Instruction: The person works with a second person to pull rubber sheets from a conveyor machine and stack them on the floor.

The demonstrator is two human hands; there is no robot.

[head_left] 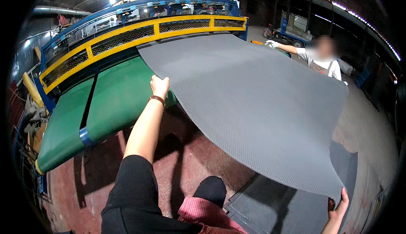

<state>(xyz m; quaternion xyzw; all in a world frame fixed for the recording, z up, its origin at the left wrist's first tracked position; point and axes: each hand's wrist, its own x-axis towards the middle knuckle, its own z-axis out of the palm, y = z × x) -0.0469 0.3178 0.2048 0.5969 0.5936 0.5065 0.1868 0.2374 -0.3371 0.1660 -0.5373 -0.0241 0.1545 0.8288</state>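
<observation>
Sheet (249, 94), grey and finely textured, hung in a broad sag from just beside the machine's yellow rail (156, 29) to the person's right side; it lay partly across the green belt (122, 86) and partly above grey mats (258, 204) on the floor (198, 153); its near edge curved downward between the two hands. The left grip (160, 86) was curled closed at that edge and seemed to have hold of it, though its fingertips were hidden; the right grip (340, 204) was closed around the near right corner, where the edge bent slightly. Across the sheet stood a co-worker (323, 68), one gloved hand (272, 43) reaching out by the far edge; whether that hand had hold could not be told.

Handling the sheet well seemed to call for even tension from both sides, since slack in the middle could fold or drag; both grips did best to stay firm yet flat, so the corner would not crease; a matched pace with the co-worker mattered, as did keeping the near edge off the belt's end; lining up edges with the mats before any lowering looked wise.
</observation>
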